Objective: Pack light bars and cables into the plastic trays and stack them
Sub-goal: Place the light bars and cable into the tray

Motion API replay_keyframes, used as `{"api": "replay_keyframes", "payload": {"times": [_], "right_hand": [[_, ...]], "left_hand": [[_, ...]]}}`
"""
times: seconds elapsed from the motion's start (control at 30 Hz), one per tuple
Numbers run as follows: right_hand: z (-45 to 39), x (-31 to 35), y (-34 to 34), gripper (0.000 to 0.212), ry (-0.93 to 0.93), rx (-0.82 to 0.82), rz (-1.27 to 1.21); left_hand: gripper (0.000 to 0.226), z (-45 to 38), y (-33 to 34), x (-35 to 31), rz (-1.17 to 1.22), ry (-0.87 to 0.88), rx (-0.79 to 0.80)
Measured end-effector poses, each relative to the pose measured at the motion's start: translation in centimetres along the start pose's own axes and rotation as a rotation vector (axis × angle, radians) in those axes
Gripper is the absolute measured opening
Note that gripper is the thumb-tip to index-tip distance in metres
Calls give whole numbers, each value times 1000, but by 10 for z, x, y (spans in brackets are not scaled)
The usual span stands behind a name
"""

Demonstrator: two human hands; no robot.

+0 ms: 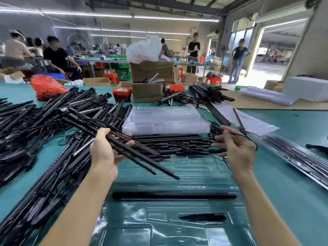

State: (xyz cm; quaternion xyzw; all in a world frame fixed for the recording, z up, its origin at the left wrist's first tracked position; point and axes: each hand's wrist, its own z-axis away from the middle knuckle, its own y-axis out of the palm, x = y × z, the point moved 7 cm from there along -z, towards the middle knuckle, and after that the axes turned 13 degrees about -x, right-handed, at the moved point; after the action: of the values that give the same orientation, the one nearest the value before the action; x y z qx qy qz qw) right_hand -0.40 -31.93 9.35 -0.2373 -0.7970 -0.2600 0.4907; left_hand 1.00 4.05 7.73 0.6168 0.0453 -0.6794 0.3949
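Left hand point(104, 150): grips a bundle of long black light bars point(124, 139), long axis slanting from upper left down to lower right, free tips above the tray.
Right hand point(236, 148): fingers loosely spread, thin black cable point(248, 139) draped across them; firm pinch cannot be told.
Clear plastic tray point(170, 176): on the teal worktop point(291, 178) between both forearms; one black bar point(174, 195) lies in it crosswise, left to right.
Stack of clear empty trays point(165, 119): beyond a crosswise row of bars.
Left edge: heaped loose black bars point(44, 121) crowd it.
Right of tray: bare worktop, then a filled tray point(298, 157).
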Motion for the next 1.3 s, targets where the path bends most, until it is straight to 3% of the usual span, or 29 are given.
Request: {"api": "replay_keyframes", "payload": {"times": [0.23,0.6,0.7,0.77,0.83,1.0,1.1,1.3], "right_hand": [[13,-26,4,25,57,33,14],[9,-52,6,26,130,83,78],[8,-49,7,21,110,51,235],[5,-48,3,47,75,11,484],[3,-45,-1,64,124,-10,565],[6,-49,14,65,298,190,327],[18,-64,20,67,275,305,452],[31,-72,30,73,180,378,682]], "left_hand": [[22,18,22,36,380,-128,-35],[29,-12,-46,16,76,2,111],[37,-8,-35,6,101,2,108],[42,-3,-16,0,100,8,123],[32,0,2,-6,86,-13,133],[25,1,35,-14,17,-115,212],[26,1,36,-13,14,-160,246],[33,3,36,12,123,-186,171]]}}
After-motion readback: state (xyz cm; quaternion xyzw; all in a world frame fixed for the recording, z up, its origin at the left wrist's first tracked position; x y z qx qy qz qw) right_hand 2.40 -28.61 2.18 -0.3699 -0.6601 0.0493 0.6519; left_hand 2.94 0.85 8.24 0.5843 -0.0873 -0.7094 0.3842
